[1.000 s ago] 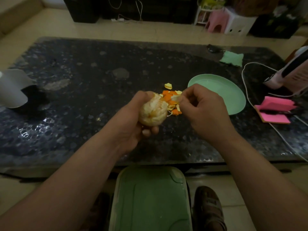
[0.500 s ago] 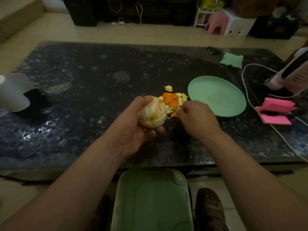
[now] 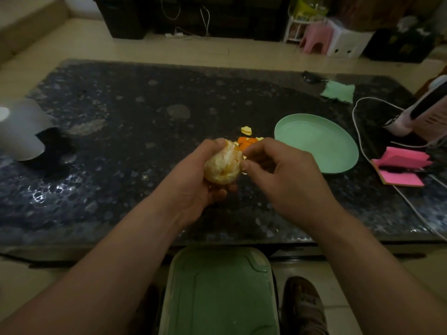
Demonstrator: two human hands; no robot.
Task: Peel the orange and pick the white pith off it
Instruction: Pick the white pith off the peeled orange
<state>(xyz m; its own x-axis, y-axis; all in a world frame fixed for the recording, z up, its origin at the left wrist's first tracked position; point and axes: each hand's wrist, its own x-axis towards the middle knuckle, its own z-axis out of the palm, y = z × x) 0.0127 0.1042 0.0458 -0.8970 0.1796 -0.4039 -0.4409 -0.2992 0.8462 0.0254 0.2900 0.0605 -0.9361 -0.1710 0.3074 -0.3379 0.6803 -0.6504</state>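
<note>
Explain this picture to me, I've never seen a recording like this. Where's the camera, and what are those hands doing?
There is no machine here: a person wears one camera on the head, looking down at their own bare hands. The left hand grips a mostly peeled orange above a dark speckled table. The right hand pinches at the orange's side with its fingers, apparently picking pith. Behind the orange lie peel scraps. To the right are a green plate, a pink notepad and a white cable.
</note>
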